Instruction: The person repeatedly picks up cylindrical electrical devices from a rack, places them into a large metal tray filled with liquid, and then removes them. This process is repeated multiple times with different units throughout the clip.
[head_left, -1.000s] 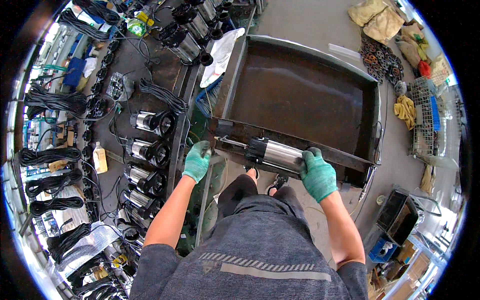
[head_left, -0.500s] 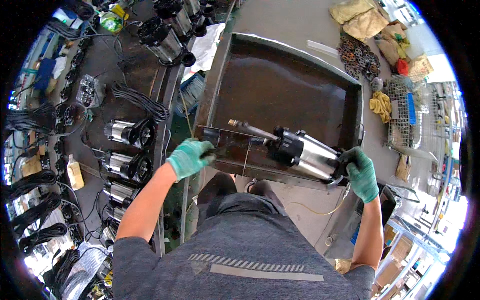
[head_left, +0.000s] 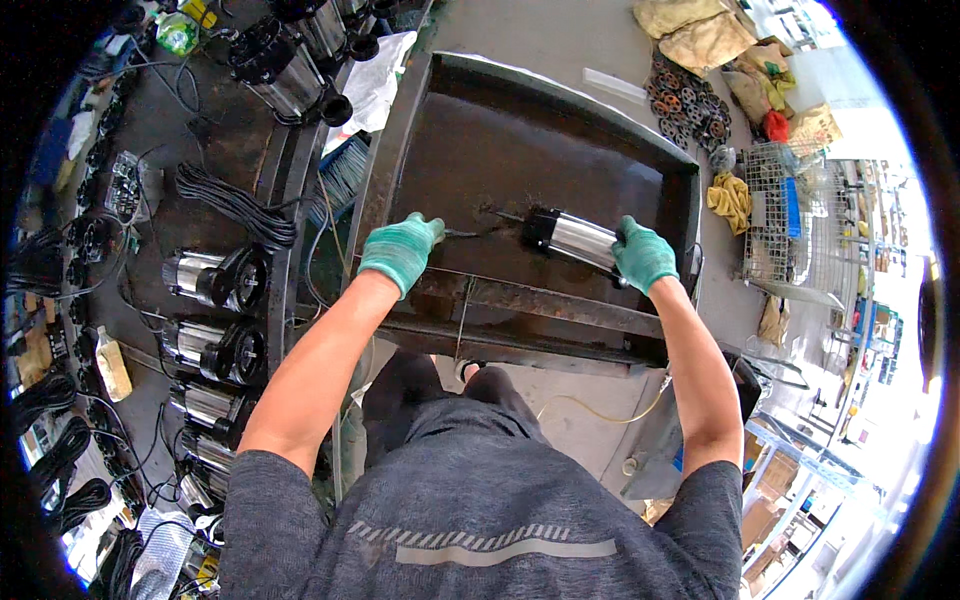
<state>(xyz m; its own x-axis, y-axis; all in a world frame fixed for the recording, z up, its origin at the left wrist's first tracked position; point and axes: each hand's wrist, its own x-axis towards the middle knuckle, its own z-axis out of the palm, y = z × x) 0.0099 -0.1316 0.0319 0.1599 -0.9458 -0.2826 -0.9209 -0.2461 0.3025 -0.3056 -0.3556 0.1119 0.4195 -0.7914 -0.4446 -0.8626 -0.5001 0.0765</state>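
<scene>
A silver cylindrical pump with black ends lies tilted over the dark liquid in a rectangular metal tank. At its right end, my right hand in a green glove is closed round the black end part. A thin black cable runs toward the pump from my left hand, also green-gloved. The left fingers are closed on that cable, above the tank's left part. How deep the pump sits in the liquid is hard to tell.
Several similar pumps lie on the bench at left, beside a coiled black cable and a plastic bottle. More pumps stand at the far left. Beyond the tank's right rim are small wheel-like parts and a wire basket.
My right hand has carried the pump away from me, off the near rim and down into the tank. My left hand has moved in over the tank. The brass-tipped rod has gone out of sight.
</scene>
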